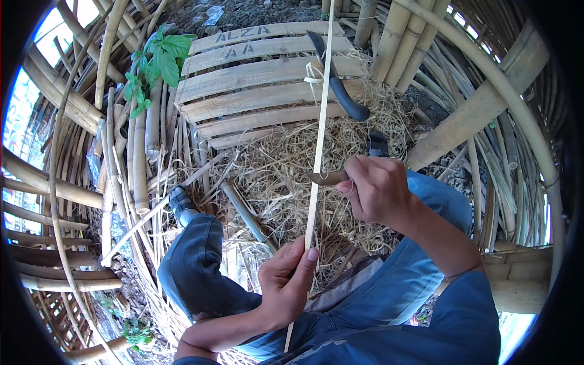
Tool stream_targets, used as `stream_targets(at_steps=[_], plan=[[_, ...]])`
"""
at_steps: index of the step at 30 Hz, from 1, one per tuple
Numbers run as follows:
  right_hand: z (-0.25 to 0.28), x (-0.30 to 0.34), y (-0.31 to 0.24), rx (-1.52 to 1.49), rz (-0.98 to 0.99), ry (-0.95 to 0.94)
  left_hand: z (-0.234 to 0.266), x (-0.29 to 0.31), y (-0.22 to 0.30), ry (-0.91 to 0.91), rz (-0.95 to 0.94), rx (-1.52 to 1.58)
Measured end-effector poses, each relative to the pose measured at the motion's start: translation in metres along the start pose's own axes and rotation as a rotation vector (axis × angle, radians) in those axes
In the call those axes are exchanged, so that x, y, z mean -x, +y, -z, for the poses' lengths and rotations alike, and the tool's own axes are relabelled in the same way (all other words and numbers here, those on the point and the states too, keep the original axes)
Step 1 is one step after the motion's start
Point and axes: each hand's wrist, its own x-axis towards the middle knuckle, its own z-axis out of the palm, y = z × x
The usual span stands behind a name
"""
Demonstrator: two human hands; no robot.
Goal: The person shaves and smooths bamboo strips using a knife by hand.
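Observation:
A long, pale bamboo strip (323,115) runs from my lap up past the far edge of the view. My left hand (286,280) pinches it near its lower end, thumb on top. In my right hand (378,188) is a small knife (329,177), gripped in a closed fist. Its dark blade lies across the strip, above my left hand. A larger curved knife with a black handle (350,102) rests on the wooden slat crate (255,94) beyond, partly behind the strip. A thin curled shaving (314,74) hangs beside the strip there.
Bamboo shavings (274,164) cover the ground between my legs, with a bamboo piece (246,213) lying among them. Bamboo poles (140,158) and a green leafy plant (163,58) stand at left. Thick bamboo poles (480,109) and bundled strips (508,176) crowd the right side.

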Motion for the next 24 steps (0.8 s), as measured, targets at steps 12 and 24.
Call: stream_targets(at_steps=[12, 24], plan=[[0.003, -0.002, 0.011, 0.076, -0.129, -0.002, 0.0, 0.009, -0.005, -0.024, 0.046, 0.064], [0.046, -0.012, 0.115, 0.455, -0.717, 0.065, 0.002, 0.041, -0.018, -0.23, 0.099, -0.24]])
